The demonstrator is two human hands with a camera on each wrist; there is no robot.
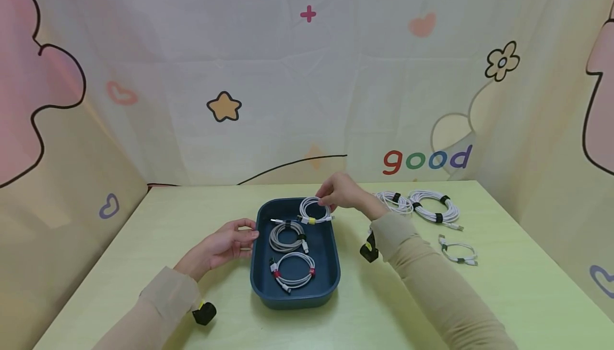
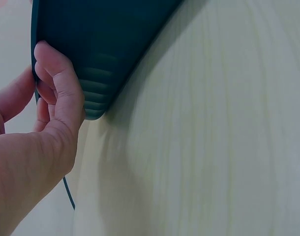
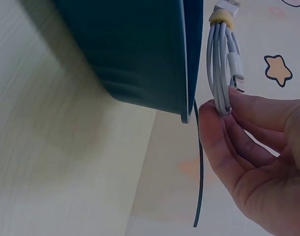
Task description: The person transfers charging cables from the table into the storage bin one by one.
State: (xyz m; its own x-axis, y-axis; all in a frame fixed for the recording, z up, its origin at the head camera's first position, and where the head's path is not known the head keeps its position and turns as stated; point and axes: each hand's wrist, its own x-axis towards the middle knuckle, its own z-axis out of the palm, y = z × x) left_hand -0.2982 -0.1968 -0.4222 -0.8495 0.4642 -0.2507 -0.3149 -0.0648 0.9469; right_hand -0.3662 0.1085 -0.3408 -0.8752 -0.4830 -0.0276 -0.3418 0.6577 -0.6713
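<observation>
Beige sleeves (image 1: 446, 286), nearest. Pale yellow wood-grained table (image 1: 288, 331), backed by printed cloth (image 1: 283, 78); "good" (image 1: 414, 160) is lettered there in four colours. Blue tray (image 1: 297, 303), mid-table, is gripped at its left rim by the left hand (image 1: 229, 244). White cable coil (image 3: 219, 64), yellow-banded, is pinched by the right hand (image 1: 346, 191) over the tray's far right corner.

Tray (image 1: 295, 303) dark blue; at its one o'clock, a yellow-strapped white cable (image 3: 220, 69); at eleven, a black-strapped grey cable (image 1: 288, 249); at six, a red-strapped white cable (image 1: 301, 284); table (image 2: 199, 123) pale yellow-green, streaked; at twelve, a pale backdrop (image 1: 268, 35) with a black-outlined orange star (image 1: 224, 107).
</observation>
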